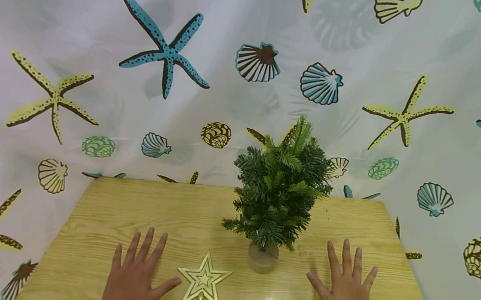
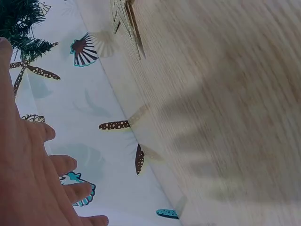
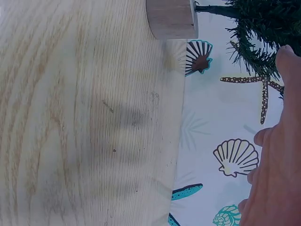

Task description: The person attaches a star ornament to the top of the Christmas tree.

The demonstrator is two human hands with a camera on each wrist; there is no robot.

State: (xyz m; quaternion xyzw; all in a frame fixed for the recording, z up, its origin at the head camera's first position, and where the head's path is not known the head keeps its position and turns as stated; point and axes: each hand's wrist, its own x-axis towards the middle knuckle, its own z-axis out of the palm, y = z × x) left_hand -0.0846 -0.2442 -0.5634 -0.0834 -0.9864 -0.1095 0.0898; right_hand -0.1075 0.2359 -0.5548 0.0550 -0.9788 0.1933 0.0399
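Note:
A small artificial Christmas tree (image 1: 278, 189) stands upright on a round wooden base (image 1: 262, 259), right of the table's middle. Left of it lies a gold star tree topper (image 1: 204, 280) with a short tube at its lower end. My left hand (image 1: 133, 277), fingers spread and straight, is just left of the star; its thumb tip comes near the star without holding it. To the right of the tree is my right hand (image 1: 346, 295), also spread and holding nothing. Both wrist views show shadows on the wood below the hands. The right wrist view shows the tree's base (image 3: 173, 19) at the top.
The wooden table (image 1: 148, 204) has rounded far corners. Behind and beside it hangs a white cloth (image 1: 221, 12) printed with starfish and seashells. The table's far edge meets the cloth just behind the tree.

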